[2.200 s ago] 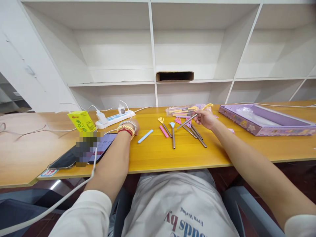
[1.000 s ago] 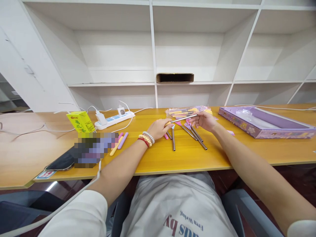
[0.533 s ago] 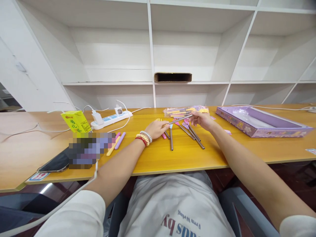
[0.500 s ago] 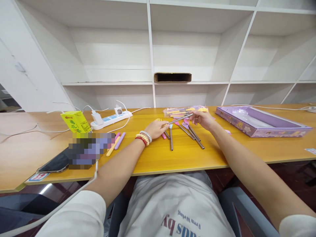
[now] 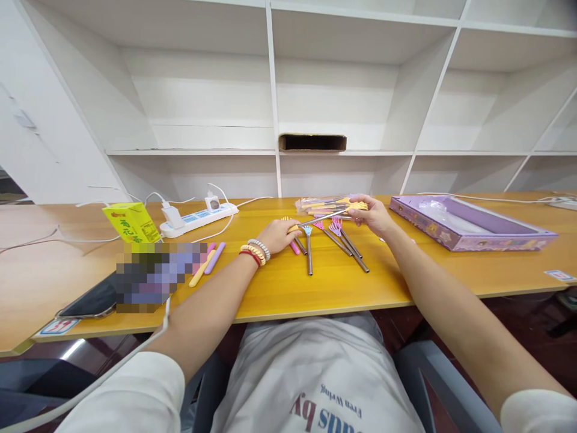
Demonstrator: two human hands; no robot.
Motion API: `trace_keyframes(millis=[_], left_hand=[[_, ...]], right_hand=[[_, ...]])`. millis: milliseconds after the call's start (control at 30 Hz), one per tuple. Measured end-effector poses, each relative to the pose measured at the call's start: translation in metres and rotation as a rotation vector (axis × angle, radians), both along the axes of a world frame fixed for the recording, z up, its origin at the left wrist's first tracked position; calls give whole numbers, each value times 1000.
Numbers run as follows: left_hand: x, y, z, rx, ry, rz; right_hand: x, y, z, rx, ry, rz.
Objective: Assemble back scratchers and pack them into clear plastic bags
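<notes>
Between my two hands a back scratcher with a metal rod (image 5: 321, 221) is held tilted, its right end higher. My left hand (image 5: 276, 238) is closed around its yellow handle end. The fingers of my right hand (image 5: 373, 214) pinch near a yellow claw head (image 5: 357, 206) at the other end. Below lie several metal rods with claw heads: a blue one (image 5: 309, 252), a pink one (image 5: 319, 225) and a purple one (image 5: 336, 227). Another yellow claw and a pink handle (image 5: 294, 247) are partly hidden by my left hand.
Pink, yellow and purple handles (image 5: 215, 258) lie at left, beside a blurred patch and a dark phone-like object (image 5: 90, 297). Behind are a yellow carton (image 5: 133, 222) and a power strip (image 5: 198, 221). A clear bag (image 5: 311, 205) lies at the back, a purple box tray (image 5: 478, 240) at right.
The yellow claw head now shows at my right hand, where only the bare rod end was visible before. My left hand stays on the handle end. The view has shifted slightly.
</notes>
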State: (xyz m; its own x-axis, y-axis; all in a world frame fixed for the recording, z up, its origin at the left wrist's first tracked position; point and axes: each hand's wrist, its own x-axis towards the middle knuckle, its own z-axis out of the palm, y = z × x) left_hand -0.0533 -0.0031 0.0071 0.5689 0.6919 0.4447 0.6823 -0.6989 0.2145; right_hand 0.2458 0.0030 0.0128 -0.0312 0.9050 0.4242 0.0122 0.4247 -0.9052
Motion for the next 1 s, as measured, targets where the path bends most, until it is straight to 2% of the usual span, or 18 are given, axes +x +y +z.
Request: trace_keyframes(millis=[133,233,400,567,667,767,1000], left_hand=[[-1,2,-1,31,0,21],[0,2,-1,37,15,60],[-2,1,0,7,64,146],[-3,-2,0,-62,126,169],[-3,-3,1,-81,71,160],[-3,-3,1,-119,20,61],[-1,-4,3,-48,19,-7]], right_hand=[[3,1,-1,-7,-7,61],[3,1,-1,0,-54,40],[9,2,-3,-3,-358,-91],[17,3,-4,19,-555,-130],[18,2,-2,76,-566,-139],[15,-1,1,88,-500,-89],[13,-10,8,-21,-400,3]])
